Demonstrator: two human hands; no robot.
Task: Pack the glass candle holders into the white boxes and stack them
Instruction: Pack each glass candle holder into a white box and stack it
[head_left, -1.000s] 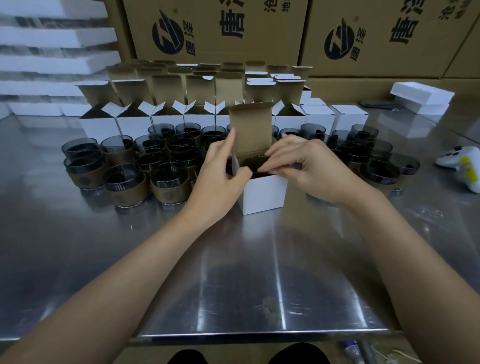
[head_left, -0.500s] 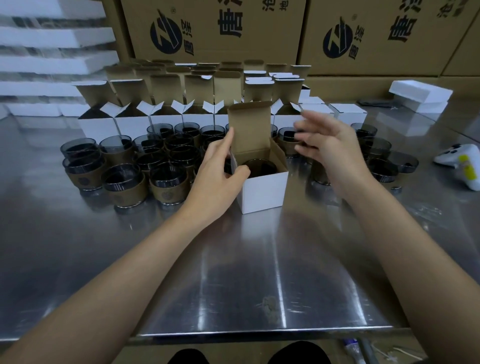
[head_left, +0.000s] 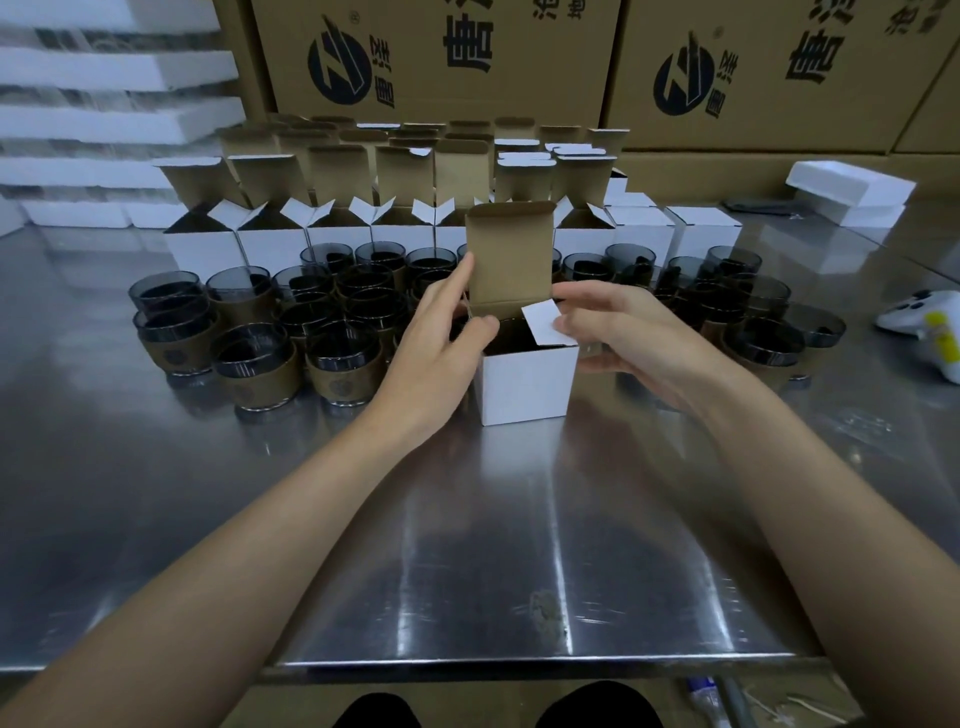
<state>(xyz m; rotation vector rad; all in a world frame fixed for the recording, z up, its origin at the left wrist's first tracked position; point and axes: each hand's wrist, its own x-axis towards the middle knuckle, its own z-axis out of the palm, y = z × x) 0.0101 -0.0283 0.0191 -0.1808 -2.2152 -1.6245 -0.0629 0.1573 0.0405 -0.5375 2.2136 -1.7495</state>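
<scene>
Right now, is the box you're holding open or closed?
Open. On the white box the lid stands upright; the right hand touches a half-folded side flap.

Your right grip is blurred. The white box hides almost all of the candle holder inside. At 3 o'clock, the edge cuts a white device.
</scene>
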